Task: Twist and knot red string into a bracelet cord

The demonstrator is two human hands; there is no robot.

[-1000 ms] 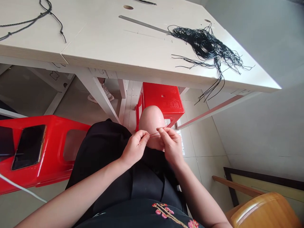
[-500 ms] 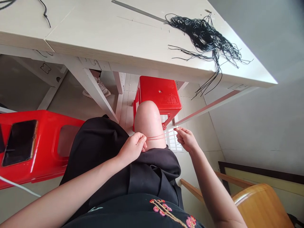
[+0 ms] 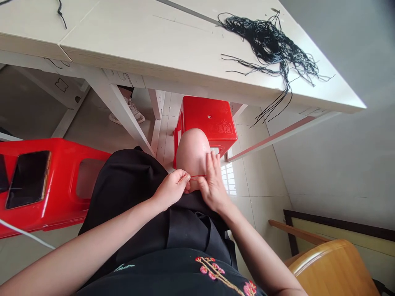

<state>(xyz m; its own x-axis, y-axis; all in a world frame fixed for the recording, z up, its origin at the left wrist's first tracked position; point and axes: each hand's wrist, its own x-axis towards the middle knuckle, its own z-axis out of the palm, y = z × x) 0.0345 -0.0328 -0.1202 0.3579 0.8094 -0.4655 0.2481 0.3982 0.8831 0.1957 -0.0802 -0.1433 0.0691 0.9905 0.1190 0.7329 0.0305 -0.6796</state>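
Note:
A thin red cord (image 3: 198, 176) runs across my bare knee (image 3: 193, 150). My left hand (image 3: 173, 187) pinches the cord between thumb and fingertips at the knee's left side. My right hand (image 3: 214, 183) lies flat against the knee's right side, fingers stretched out, with the cord passing under its palm. The cord's far end is hidden beneath that hand. Black cloth (image 3: 132, 185) covers my lap below both hands.
On the white table (image 3: 138, 45) lie a tangle of black cords (image 3: 268, 45), some hanging over the edge, and a metal ruler (image 3: 191, 12). A red stool (image 3: 210, 113) stands under it. Another red stool (image 3: 61, 172) at left holds a phone (image 3: 27, 179). A wooden chair (image 3: 336, 267) is at right.
My right hand has moved left from beyond the knee, opening from a pinch on the cord to lie flat on the knee. My left hand keeps its pinch in nearly the same place.

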